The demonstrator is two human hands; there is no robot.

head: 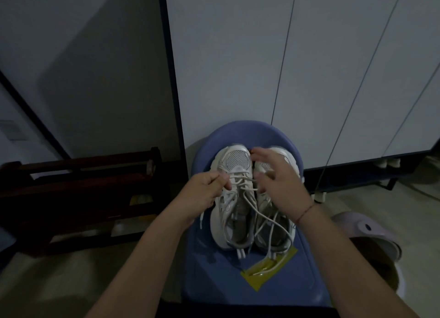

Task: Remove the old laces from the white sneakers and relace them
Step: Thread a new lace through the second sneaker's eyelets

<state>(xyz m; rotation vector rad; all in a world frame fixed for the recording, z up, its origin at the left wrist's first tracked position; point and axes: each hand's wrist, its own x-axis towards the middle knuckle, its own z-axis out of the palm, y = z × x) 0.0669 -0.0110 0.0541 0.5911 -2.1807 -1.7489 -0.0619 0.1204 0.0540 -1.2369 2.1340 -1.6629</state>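
Note:
Two white sneakers stand side by side on a blue chair seat [307, 279], toes pointing away from me. The left sneaker [234, 163] shows its mesh toe; the right sneaker [278, 236] is partly hidden under my right hand. Loose white laces [264, 219] trail over both shoes toward the heels. My left hand [204, 191] pinches a lace at the left shoe's upper eyelets. My right hand [278, 177] hovers over the right shoe with fingers spread, holding nothing. A yellow packet [258, 279] with laces on it lies near the seat's front.
A dark wooden rack [78, 198] stands to the left on the floor. White cabinet doors [309, 68] rise behind the chair. A pale slipper-like object [371, 234] lies on the floor to the right.

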